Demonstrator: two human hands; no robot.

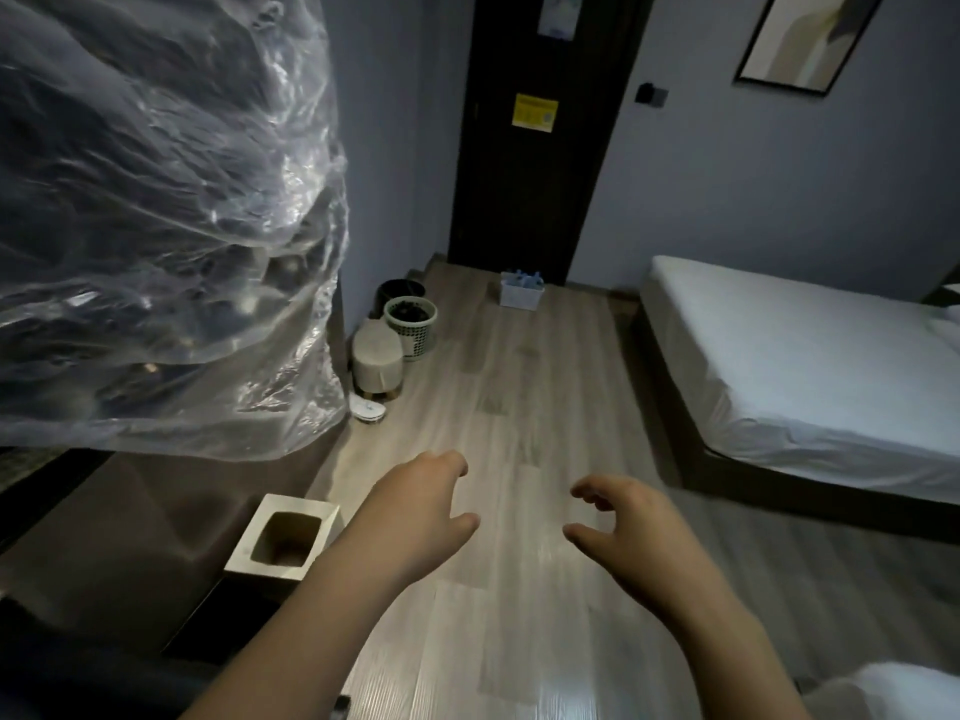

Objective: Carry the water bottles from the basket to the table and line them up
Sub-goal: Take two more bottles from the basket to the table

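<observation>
— What is shown in the head view?

— Two bare arms are held out low over the wooden floor (519, 387). The left hand (415, 511) and the right hand (631, 527) are both empty. The fingers (587, 540) are loosely curled and spread apart, and nothing is pinched.

— Where are the water bottles?

— At twelve o'clock, well apart from the hands, a small white basket (521, 298) is set on the floor just before the dark door (535, 163). Blue-capped water bottles (525, 278) are seen standing in it; their number cannot be told. A bed (805, 356) lies at two o'clock, and round bins (410, 317) are placed at eleven o'clock.

— And the tabletop?

— It cannot be made out with certainty, as the left side is largely hidden by clear plastic sheeting (156, 226).

— How should the bottles be handled?

— They are judged to be thin plastic: fairly heavy if full, smooth, and somewhat yielding when squeezed. Each would best be gripped round the middle of the body and kept upright. Since nothing is held, a walk to the basket is judged to be the step in hand.
</observation>
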